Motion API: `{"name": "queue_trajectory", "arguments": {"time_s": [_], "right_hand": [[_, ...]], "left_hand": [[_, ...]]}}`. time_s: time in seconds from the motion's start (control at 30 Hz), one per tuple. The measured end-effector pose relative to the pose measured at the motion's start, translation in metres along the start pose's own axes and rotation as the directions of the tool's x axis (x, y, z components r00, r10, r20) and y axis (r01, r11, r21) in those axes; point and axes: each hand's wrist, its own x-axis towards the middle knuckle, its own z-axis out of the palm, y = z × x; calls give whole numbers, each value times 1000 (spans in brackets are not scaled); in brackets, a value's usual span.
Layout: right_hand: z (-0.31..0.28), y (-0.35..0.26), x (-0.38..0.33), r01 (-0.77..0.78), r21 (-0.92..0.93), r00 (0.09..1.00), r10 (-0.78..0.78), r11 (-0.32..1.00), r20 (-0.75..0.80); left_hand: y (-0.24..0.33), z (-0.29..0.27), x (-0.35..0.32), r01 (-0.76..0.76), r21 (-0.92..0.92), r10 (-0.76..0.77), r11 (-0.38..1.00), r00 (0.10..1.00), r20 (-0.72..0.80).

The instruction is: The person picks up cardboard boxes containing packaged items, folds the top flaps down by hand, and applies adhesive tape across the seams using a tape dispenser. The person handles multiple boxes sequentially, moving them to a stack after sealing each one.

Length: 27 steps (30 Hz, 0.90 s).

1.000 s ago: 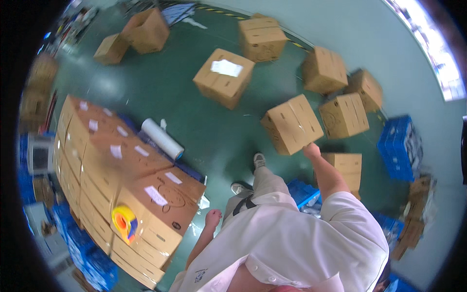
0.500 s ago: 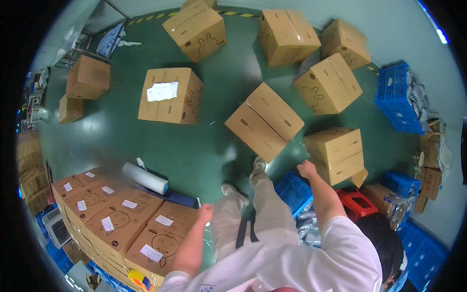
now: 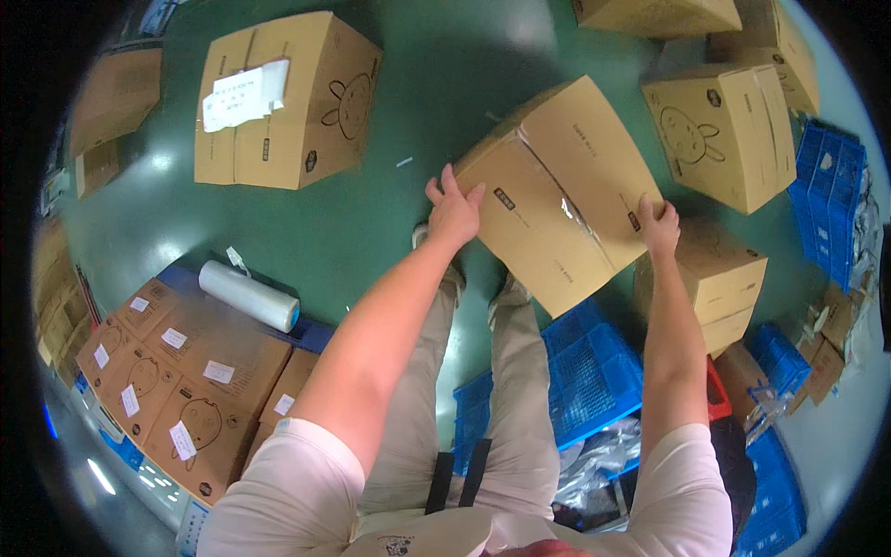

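A closed cardboard box (image 3: 566,200) with a taped top seam is in front of my legs, turned at an angle. My left hand (image 3: 455,212) is at its left corner, thumb over the top face and fingers spread along the outer side. At the right corner, my right hand (image 3: 660,227) has its fingers curled onto the edge. Both arms are stretched forward. The undersides of the box are hidden, so I cannot tell whether it is lifted off the floor.
A box with white papers (image 3: 246,97) on top stands ahead left. Rabbit-printed boxes (image 3: 710,130) stand on the right. A blue crate (image 3: 594,371) lies by my right leg. Labelled cartons (image 3: 200,408) and a plastic-film roll (image 3: 249,295) are at lower left.
Both my hands have come forward from beside my body to the corners of the box. My view has moved closer, and the box appears larger and turned slightly.
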Motion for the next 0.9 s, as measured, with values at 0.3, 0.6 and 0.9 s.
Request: {"name": "queue_trajectory", "arguments": {"time_s": [0.3,0.6,0.9], "right_hand": [[40,38,-145,-318,314,937,245,895,251],[70,-24,-176,-254,606,953,300,753,27],[91,4,-115,-388,164,888,416,907,-197]], "left_hand": [[-10,-47,35,-267,189,238,945,957,167],[-119,7,38,298,-610,-180,735,952,247],[-78,71,-49,564,-819,-35,105,825,564]]}}
